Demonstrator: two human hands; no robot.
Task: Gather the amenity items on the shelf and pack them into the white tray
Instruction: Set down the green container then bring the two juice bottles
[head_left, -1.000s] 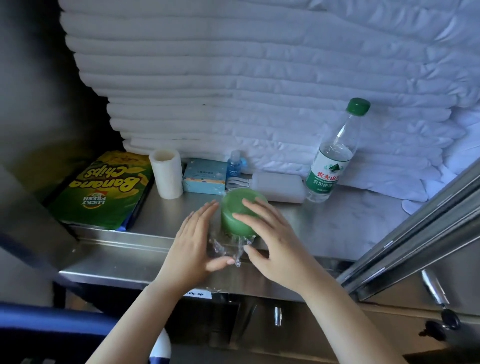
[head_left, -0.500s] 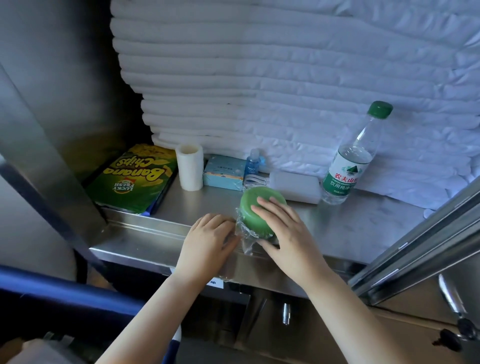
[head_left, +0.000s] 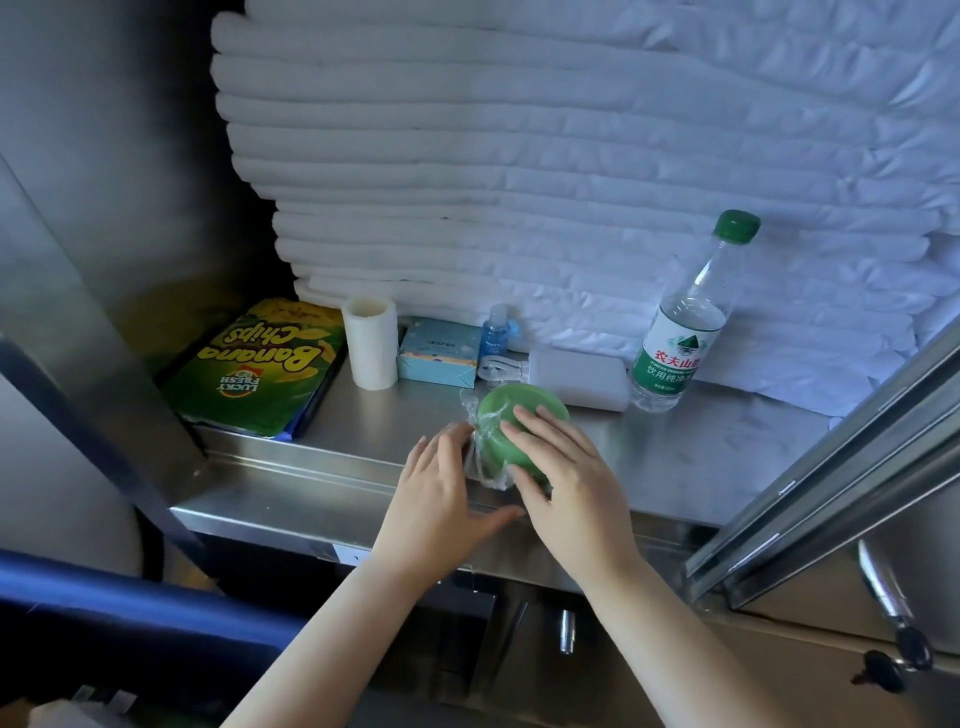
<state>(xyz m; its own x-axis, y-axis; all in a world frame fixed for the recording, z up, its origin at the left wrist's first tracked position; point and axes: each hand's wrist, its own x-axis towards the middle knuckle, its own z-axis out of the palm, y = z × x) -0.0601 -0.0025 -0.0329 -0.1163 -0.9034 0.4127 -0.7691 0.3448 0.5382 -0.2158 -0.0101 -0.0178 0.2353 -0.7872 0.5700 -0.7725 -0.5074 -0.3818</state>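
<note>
Head view: a steel shelf (head_left: 675, 457) seen from above, with a tall stack of folded white linens (head_left: 519, 156) along its back edge.

Near the middle of the shelf's front edge lies a round green disc (head_left: 511, 415) sealed in loose clear film. The right hand (head_left: 566, 478) covers it from above, fingers curved over the top and thumb at the near side, so it grips the disc. The left hand (head_left: 441, 483) rests against the film on the disc's left side with its fingers lightly bent. Whether it pinches the film cannot be told.

Behind the disc, in a row along the back edge from the left corner, are:
- a banana chips bag (head_left: 260, 369)
- an upright white roll (head_left: 370, 343)
- a pale blue box (head_left: 439, 358)
- a small blue bottle (head_left: 497, 325)
- a white power pack (head_left: 576, 379)
- a water bottle (head_left: 685, 332)

The white tray is not in view.

The step appears to be lifting the disc off the shelf. To do it well, the grip should probably sit on the solid body, since the film looks slippery. The left hand could steady the loose film. A straight lift towards the front edge should keep clear of the power pack just behind it.
</note>
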